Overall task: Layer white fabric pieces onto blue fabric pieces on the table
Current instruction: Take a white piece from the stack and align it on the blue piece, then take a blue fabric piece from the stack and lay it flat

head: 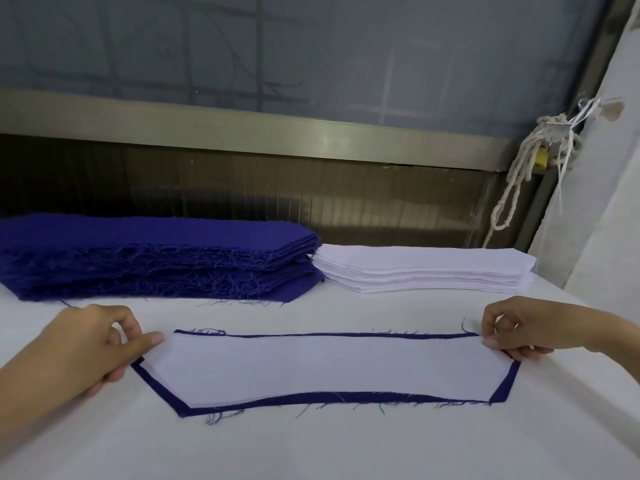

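A long white fabric piece point(325, 367) lies flat on a slightly larger blue fabric piece point(311, 399), whose frayed edge shows as a border all round. My left hand point(86, 344) pinches the white piece's left end. My right hand point(519, 329) pinches its right end at the upper corner. Behind them, a thick stack of blue pieces point(156, 254) sits at the back left. A lower stack of white pieces point(422, 268) sits at the back right, touching the blue stack.
The table point(311, 452) is covered in white cloth. A dark wall with a metal rail point(277, 128) runs behind the stacks. A knotted rope point(519, 174) hangs at the right beside a pale curtain point(602, 202).
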